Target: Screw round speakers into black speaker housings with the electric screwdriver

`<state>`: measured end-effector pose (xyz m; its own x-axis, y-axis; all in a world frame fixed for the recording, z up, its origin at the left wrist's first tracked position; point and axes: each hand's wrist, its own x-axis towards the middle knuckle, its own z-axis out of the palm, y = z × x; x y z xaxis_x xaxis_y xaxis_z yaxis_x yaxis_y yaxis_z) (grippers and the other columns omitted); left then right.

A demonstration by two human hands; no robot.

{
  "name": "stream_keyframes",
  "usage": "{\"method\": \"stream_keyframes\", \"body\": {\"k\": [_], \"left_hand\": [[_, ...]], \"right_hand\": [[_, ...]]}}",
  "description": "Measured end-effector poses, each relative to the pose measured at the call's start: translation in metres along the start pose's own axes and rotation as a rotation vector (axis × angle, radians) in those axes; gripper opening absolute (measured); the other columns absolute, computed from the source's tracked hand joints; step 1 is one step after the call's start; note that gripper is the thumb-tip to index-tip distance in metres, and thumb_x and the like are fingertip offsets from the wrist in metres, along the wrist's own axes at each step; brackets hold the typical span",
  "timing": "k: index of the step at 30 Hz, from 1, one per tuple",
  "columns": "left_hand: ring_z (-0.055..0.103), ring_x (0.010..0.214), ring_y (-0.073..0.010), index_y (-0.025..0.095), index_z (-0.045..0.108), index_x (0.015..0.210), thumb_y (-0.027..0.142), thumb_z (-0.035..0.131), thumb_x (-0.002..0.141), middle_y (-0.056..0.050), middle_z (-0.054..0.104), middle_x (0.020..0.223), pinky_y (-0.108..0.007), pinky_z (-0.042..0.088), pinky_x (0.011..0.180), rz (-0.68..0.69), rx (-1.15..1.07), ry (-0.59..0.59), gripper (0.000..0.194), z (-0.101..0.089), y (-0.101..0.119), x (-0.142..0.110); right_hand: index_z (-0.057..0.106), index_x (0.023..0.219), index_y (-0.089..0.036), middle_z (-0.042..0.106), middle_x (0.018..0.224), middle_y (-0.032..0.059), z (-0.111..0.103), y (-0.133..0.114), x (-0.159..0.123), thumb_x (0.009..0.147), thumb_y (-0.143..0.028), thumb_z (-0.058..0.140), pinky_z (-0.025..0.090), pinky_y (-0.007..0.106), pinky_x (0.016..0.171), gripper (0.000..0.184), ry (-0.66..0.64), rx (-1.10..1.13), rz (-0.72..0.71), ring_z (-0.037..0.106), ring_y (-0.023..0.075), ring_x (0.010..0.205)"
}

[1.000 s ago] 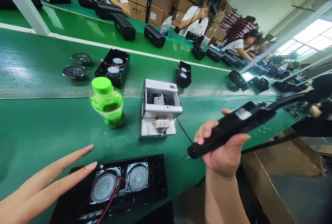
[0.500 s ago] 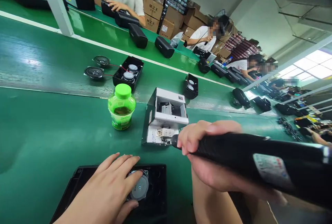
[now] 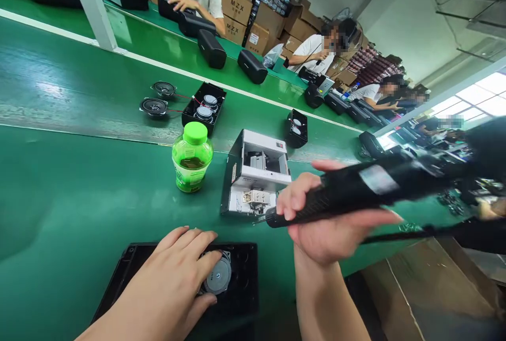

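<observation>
The left hand (image 3: 179,272) lies spread over the black panel (image 3: 247,278) — fingers slightly apart, at the speaker driver (image 3: 219,274) near its right end. Right of the screw feeder (image 3: 256,172), the right hand (image 3: 328,220) is clamped around the black screwdriver (image 3: 340,193), its tip near the feeder's front edge; green table (image 3: 98,188) lies open left of the bottle (image 3: 193,159).
</observation>
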<state>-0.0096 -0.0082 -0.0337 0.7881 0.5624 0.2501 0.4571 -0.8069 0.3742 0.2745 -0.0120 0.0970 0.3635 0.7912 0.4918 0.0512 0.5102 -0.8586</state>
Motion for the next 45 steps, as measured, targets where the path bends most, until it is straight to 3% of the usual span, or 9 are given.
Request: {"method": "stream_keyframes", "body": {"k": [6,9,15,28,33,36,39,42,45], "left_hand": [[0.094,0.128,-0.0443,0.032,0.096,0.130,0.015,0.106,0.075,-0.009,0.097,0.152,-0.068,0.070,0.124,0.028,0.031,0.017,0.058,-0.003,0.003,0.004],[0.092,0.129,-0.0448,0.032,0.093,0.128,0.008,0.099,0.070,-0.009,0.096,0.151,-0.070,0.067,0.126,0.002,0.026,0.044,0.063,0.001,0.006,0.003],[0.091,0.128,-0.0432,0.036,0.091,0.129,0.019,0.091,0.082,-0.005,0.095,0.151,-0.068,0.065,0.125,0.025,-0.012,0.038,0.051,0.000,0.000,0.001],[0.090,0.124,-0.0415,0.035,0.093,0.124,0.014,0.095,0.078,-0.006,0.095,0.146,-0.066,0.068,0.116,0.038,-0.026,-0.007,0.051,-0.016,0.004,0.011],[0.091,0.123,-0.0414,0.033,0.094,0.122,0.013,0.099,0.075,-0.007,0.096,0.144,-0.064,0.068,0.115,0.038,-0.016,0.002,0.050,-0.017,0.005,0.014],[0.092,0.122,-0.0413,0.033,0.095,0.121,0.013,0.100,0.076,-0.006,0.097,0.144,-0.065,0.068,0.115,0.035,-0.026,0.005,0.050,-0.016,0.005,0.015],[0.093,0.125,-0.0419,0.034,0.096,0.121,0.013,0.102,0.078,-0.005,0.097,0.146,-0.066,0.067,0.118,-0.005,-0.047,-0.008,0.048,-0.016,0.005,0.015],[0.092,0.129,-0.0426,0.034,0.097,0.124,0.014,0.105,0.080,-0.005,0.096,0.148,-0.067,0.066,0.122,-0.040,-0.070,-0.034,0.050,-0.016,0.006,0.015],[0.092,0.128,-0.0419,0.036,0.098,0.123,0.010,0.109,0.076,-0.005,0.096,0.145,-0.065,0.067,0.121,-0.061,-0.093,-0.075,0.055,-0.016,0.007,0.017]], "right_hand": [[0.094,0.146,-0.046,0.078,0.078,-0.0032,-0.019,-0.039,-0.044,0.116,-0.099,0.069,0.068,0.040,0.057,0.066,-0.132,0.078,0.098,0.073,0.0226,0.056],[0.091,0.149,-0.045,0.076,0.078,-0.0020,-0.010,-0.029,-0.064,0.116,-0.102,0.060,0.069,0.042,0.057,0.073,-0.158,0.077,0.108,0.074,0.0250,0.059],[0.080,0.135,-0.042,0.074,0.071,-0.0058,0.007,0.001,-0.075,0.112,-0.105,0.066,0.065,0.038,0.052,0.068,-0.075,0.084,0.126,0.071,0.0235,0.051],[0.074,0.133,-0.039,0.072,0.068,-0.0060,0.013,0.013,-0.080,0.111,-0.113,0.049,0.063,0.036,0.049,0.081,-0.077,0.048,0.120,0.070,0.0221,0.048],[0.083,0.143,-0.040,0.073,0.075,-0.0039,0.008,0.013,-0.085,0.113,-0.110,0.045,0.066,0.036,0.057,0.084,-0.134,0.065,0.087,0.072,0.0221,0.057],[0.084,0.147,-0.039,0.076,0.081,-0.0029,0.005,0.015,-0.088,0.116,-0.102,0.060,0.067,0.037,0.059,0.074,-0.151,0.105,0.084,0.074,0.0227,0.060],[0.086,0.149,-0.037,0.077,0.084,-0.0037,0.006,0.016,-0.091,0.123,-0.081,0.074,0.067,0.036,0.061,0.053,-0.150,0.120,0.071,0.074,0.0218,0.062],[0.087,0.151,-0.036,0.075,0.081,-0.0040,0.009,0.017,-0.095,0.134,-0.059,0.064,0.066,0.036,0.063,0.036,-0.173,0.098,0.031,0.072,0.0215,0.062],[0.087,0.150,-0.039,0.074,0.079,-0.0047,0.012,0.020,-0.101,0.136,-0.054,0.058,0.065,0.037,0.064,0.036,-0.186,0.069,0.011,0.070,0.0217,0.061]]}}
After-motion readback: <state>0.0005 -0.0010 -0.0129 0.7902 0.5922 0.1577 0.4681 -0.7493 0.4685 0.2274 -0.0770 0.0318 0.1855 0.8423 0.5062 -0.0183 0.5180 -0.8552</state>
